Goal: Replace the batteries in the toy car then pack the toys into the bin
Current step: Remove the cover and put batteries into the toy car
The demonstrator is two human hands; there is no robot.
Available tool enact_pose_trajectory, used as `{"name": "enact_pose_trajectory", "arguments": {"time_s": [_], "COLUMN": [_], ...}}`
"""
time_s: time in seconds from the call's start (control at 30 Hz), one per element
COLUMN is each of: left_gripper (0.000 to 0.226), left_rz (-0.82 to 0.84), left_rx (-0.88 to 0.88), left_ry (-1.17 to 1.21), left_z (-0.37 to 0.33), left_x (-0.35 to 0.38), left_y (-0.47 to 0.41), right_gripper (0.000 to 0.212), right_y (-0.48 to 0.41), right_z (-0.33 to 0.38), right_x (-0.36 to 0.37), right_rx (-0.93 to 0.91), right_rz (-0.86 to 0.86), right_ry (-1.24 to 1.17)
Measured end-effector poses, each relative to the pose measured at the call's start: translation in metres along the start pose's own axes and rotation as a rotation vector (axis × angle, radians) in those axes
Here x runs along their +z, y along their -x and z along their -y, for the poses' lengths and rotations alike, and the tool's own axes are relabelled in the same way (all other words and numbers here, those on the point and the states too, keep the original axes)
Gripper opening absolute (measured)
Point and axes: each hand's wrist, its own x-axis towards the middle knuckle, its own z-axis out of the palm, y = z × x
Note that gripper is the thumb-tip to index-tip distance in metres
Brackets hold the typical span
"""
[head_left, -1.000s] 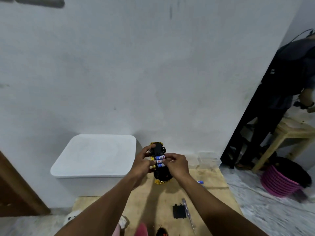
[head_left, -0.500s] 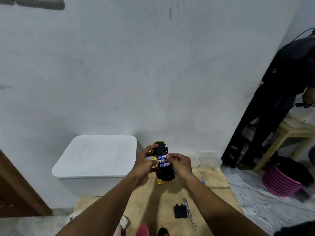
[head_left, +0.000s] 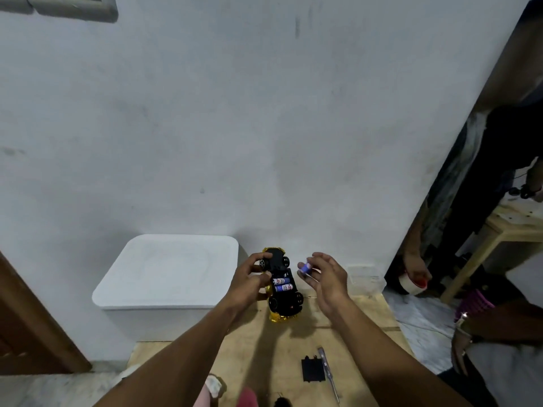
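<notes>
Car (head_left: 284,302), judged light and rigid, is gripped at its side by left hand (head_left: 249,279); slick battery (head_left: 305,268) is pinched by right hand (head_left: 324,277)

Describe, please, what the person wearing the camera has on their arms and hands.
The left forearm and the right forearm are bare to the frame's edge, with no sleeves, watch or bracelet in view. The left hand and the right hand wear no gloves, and no ring can be made out.
</notes>
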Motion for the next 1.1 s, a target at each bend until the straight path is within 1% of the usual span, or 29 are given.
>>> {"name": "enact_pose_trajectory", "arguments": {"time_s": [0.03,0.07,0.13,0.17,0.2,0.27,0.33,0.43,0.5,0.57,0.67,0.8,0.9,1.0,1.1], "left_gripper": [0.042,0.043,0.044,0.044,0.045,0.046,0.047,0.047,0.046,0.046,0.047,0.05,0.05,0.049,0.048], "left_rz": [0.0,0.002,0.002,0.003,0.004,0.006,0.011,0.011,0.009,0.01,0.014,0.028,0.035,0.036,0.024], "left_rx": [-0.003,-0.006,-0.012,-0.015,-0.017,-0.016,-0.017,-0.031,-0.034,-0.031,-0.029,-0.024,-0.016,-0.019,-0.052], "left_ry": [-0.001,-0.003,-0.01,-0.015,-0.021,-0.033,-0.049,-0.07,-0.074,-0.08,-0.097,-0.125,-0.145,-0.147,-0.122], "left_z": [0.0,0.001,0.002,0.004,0.005,0.006,0.008,0.009,0.009,0.008,0.005,0.005,0.006,0.007,0.009], "left_x": [-0.002,-0.003,-0.005,-0.005,-0.005,-0.004,-0.006,-0.01,-0.013,-0.015,-0.016,-0.014,-0.012,-0.013,-0.018], "left_y": [-0.001,-0.001,-0.001,-0.001,-0.001,-0.001,-0.001,-0.001,-0.001,-0.002,-0.002,-0.002,-0.002,-0.002,-0.002], "right_gripper": [0.011,0.015,0.021,0.02,0.018,0.011,0.016,0.024,0.029,0.027,0.017,0.021,0.025,0.024,0.019], "right_y": [-0.002,-0.001,0.001,0.003,0.003,0.003,0.003,0.0,-0.001,-0.002,0.0,0.007,0.008,0.004,0.001], "right_z": [0.003,0.006,0.008,0.007,0.004,-0.005,-0.015,-0.022,-0.023,-0.024,-0.024,-0.025,-0.026,-0.028,-0.03], "right_x": [-0.001,-0.001,0.002,0.004,0.005,0.006,0.007,0.007,0.008,0.009,0.013,0.02,0.024,0.02,0.015], "right_rx": [0.022,0.043,0.056,0.038,0.001,-0.137,-0.255,-0.335,-0.356,-0.366,-0.403,-0.523,-0.587,-0.582,-0.502], "right_rz": [0.007,0.026,0.096,0.144,0.197,0.296,0.37,0.383,0.396,0.42,0.433,0.462,0.473,0.488,0.446], "right_ry": [-0.028,0.002,0.201,0.356,0.533,0.854,0.999,1.064,1.103,1.129,1.18,1.43,1.498,1.436,1.183]}}
